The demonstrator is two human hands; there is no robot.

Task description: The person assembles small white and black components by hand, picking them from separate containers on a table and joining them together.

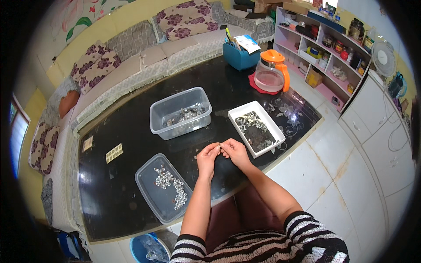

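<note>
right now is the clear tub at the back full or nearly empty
Nearly empty: the clear tub has no lid, and only a thin layer of small metal parts covers its bottom, far below the rim.

Both forearms reach up over the bench (131, 144) — left hand (207, 158) and right hand (235, 151) meet, fingertips pinched together.

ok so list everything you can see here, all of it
table: one, glossy black, centre
clear tub: one, small metal parts inside, table middle
white tray: one, small parts inside, right of the tub
clear lid: one, silvery pieces on it, near left edge
jug: one, orange lid, far right of table
blue caddy: one, far edge
sofa: beige, floral cushions, behind table
shelf unit: pink and white, right
fan: one, white, right
left hand, right hand: together, pinching a small piece
</note>
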